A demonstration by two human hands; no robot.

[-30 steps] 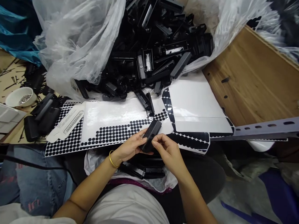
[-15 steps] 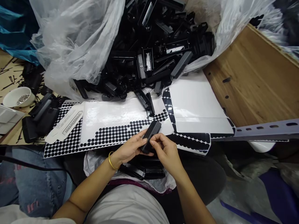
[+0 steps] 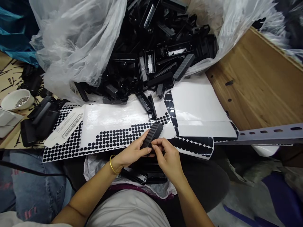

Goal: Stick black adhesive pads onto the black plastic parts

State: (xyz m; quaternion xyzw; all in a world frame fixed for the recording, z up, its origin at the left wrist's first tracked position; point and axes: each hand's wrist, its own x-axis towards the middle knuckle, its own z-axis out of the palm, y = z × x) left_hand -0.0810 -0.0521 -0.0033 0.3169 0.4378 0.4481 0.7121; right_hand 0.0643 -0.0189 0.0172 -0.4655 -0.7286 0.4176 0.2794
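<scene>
A black ribbed plastic piece (image 3: 152, 132) is tilted up in front of me, its lower end wrapped by my left hand (image 3: 131, 154). Thumb and forefinger of my right hand (image 3: 168, 158) are pinched together at the piece's lower right edge; whatever is between them is too small or hidden to name. Just beyond lies a white sheet of round black stickers (image 3: 115, 136), with part of its dots gone. Two narrow black plastic parts (image 3: 148, 105) rest on that sheet. Below my hands, more black parts (image 3: 134, 175) lie in a whitish bag (image 3: 91, 167) on my lap.
A big clear plastic bag (image 3: 80, 41) spills a heap of black parts (image 3: 151, 63) at the back. White sheets (image 3: 199, 107) lie on the right beside a wooden board (image 3: 260, 85). On the left are a bowl of small metal pieces (image 3: 17, 99) and a paper card (image 3: 65, 127).
The ribbed piece has turned slightly in my left hand, and my left thumb sits lower on it. My right fingertips have shifted a little down along its edge.
</scene>
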